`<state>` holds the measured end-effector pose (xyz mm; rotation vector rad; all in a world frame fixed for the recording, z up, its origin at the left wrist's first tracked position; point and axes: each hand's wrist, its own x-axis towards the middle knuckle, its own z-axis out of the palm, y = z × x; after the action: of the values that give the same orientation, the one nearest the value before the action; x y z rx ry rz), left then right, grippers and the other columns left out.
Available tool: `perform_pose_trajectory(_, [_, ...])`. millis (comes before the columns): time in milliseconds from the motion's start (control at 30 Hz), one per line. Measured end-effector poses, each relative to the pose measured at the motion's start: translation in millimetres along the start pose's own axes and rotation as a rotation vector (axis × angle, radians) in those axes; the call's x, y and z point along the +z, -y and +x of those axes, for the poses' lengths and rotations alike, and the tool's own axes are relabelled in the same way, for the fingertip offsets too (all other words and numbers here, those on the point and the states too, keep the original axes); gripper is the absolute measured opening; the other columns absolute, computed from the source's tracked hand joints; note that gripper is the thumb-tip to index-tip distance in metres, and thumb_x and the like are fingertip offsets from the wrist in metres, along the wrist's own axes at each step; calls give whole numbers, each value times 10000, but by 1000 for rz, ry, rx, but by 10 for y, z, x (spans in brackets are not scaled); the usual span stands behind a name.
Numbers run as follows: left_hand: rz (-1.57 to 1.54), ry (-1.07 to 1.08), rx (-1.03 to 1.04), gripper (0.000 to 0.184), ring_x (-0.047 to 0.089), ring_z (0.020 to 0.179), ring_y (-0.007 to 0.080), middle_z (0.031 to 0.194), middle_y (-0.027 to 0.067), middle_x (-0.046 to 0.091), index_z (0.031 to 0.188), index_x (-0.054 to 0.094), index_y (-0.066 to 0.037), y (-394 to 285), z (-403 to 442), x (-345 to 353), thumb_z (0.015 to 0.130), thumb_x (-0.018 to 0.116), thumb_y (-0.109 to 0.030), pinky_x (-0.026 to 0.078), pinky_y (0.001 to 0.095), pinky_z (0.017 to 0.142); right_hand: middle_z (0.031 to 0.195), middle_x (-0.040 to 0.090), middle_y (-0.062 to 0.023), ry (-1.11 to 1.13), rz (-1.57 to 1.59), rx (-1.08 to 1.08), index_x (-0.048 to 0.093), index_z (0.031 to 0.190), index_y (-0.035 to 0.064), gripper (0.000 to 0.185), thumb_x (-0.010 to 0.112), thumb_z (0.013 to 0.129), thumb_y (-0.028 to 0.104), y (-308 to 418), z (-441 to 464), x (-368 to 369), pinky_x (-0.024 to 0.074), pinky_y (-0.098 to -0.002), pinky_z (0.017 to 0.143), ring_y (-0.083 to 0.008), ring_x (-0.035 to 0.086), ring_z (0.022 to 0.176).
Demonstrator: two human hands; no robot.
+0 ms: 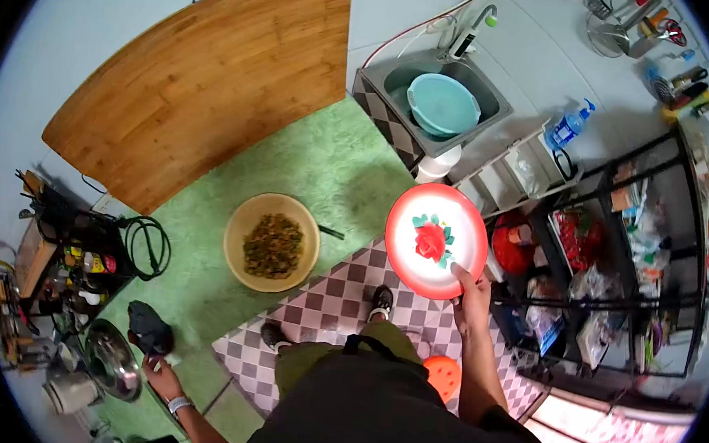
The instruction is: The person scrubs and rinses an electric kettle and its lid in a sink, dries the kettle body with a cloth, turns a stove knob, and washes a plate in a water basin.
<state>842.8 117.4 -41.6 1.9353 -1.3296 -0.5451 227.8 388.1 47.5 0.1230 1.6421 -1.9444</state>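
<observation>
My right hand (471,301) grips the lower right rim of a round enamel plate (472,231), white with a red border and a red rose in the middle. The plate is tilted toward me, over the checkered floor beside the counter. At the lower left, my left hand (161,379), with a band on its wrist, has its fingers curled at the lower edge of a dark crumpled cloth (149,328) on the counter. A cream bowl (234,264) of chopped, mixed food stands on the green counter, with dark chopsticks (331,232) sticking out at its right.
A wooden board (216,69) leans at the counter's back. A sink (497,108) holds a blue basin (443,103). Black shelves (606,308) stand at right, an orange stool (442,378) below. A metal lid (113,361) and coiled cable (148,247) lie left.
</observation>
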Motion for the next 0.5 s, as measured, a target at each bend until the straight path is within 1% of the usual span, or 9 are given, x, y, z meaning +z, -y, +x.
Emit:
perform_pose_trajectory(33, [29, 51, 94, 430, 615, 793, 185, 1033, 101, 613, 1300, 470, -12, 427, -21, 211, 889, 580, -68, 510, 314, 663, 748, 625, -5, -24, -10, -28, 620, 988, 43, 106, 628, 901, 103, -30, 123, -19, 330, -223, 405, -56, 486, 503])
perform_pose_trajectory(67, [13, 110, 48, 400, 617, 786, 179, 1009, 82, 616, 1266, 493, -3, 227, -342, 401, 881, 579, -72, 509, 310, 660, 743, 618, 1, -39, -83, -48, 619, 995, 37, 125, 627, 906, 124, -78, 318, -46, 324, -218, 400, -51, 475, 498])
perform_pose_trajectory(133, [217, 131, 84, 353, 617, 755, 170, 983, 92, 625, 1217, 532, 2, 713, -502, 771, 871, 568, -56, 505, 313, 653, 734, 615, 11, -30, -160, -150, 619, 1007, 42, 150, 648, 897, 140, -184, 651, -13, 329, -205, 409, -48, 479, 500])
perform_pose_trajectory(200, [-26, 249, -8, 313, 613, 729, 159, 948, 115, 632, 1171, 567, 4, 624, -954, 1034, 864, 560, -54, 507, 309, 633, 711, 606, 16, -42, -212, -181, 618, 982, 46, 159, 664, 891, 169, -108, 1149, -176, 331, -202, 409, -53, 471, 485])
perform_pose_trajectory(300, [-5, 280, -155, 287, 611, 701, 155, 886, 115, 639, 1133, 588, 12, 495, -1575, 1273, 858, 566, -68, 512, 295, 598, 675, 588, 16, -52, -262, -214, 618, 919, 45, 178, 683, 891, 208, 209, 1972, -256, 346, -213, 416, -57, 470, 484])
perform_pose_trajectory(367, [25, 326, -126, 285, 610, 627, 168, 839, 97, 644, 1117, 583, 18, 674, -1952, 1356, 856, 581, -95, 517, 301, 531, 670, 581, 12, -78, -235, -240, 619, 910, 43, 164, 677, 896, 196, 429, 2435, -140, 371, -232, 433, -71, 487, 501])
perform_pose_trajectory(433, [139, 354, -351, 241, 593, 532, 179, 766, 95, 640, 1062, 614, 16, 1339, -2309, 1453, 852, 592, -99, 498, 310, 465, 667, 577, 4, -50, -312, -262, 624, 917, 32, 159, 657, 910, 188, 397, 3183, -326, 386, -247, 451, -86, 488, 501])
perform_pose_trajectory(467, [-5, 375, -563, 200, 590, 510, 190, 736, 95, 636, 1002, 636, -7, 1278, -2530, 1484, 857, 594, -138, 479, 317, 438, 665, 580, -8, -72, -351, -332, 629, 942, 22, 161, 641, 920, 181, 426, 3448, -250, 389, -257, 454, -96, 493, 506])
perform_pose_trajectory(500, [-132, 365, -780, 178, 588, 488, 202, 705, 95, 633, 941, 658, -30, 1203, -2752, 1517, 863, 595, -177, 461, 323, 410, 712, 602, -16, -93, -398, -286, 633, 979, 54, 167, 653, 914, 207, 531, 3625, -202, 446, -238, 476, -102, 542, 539])
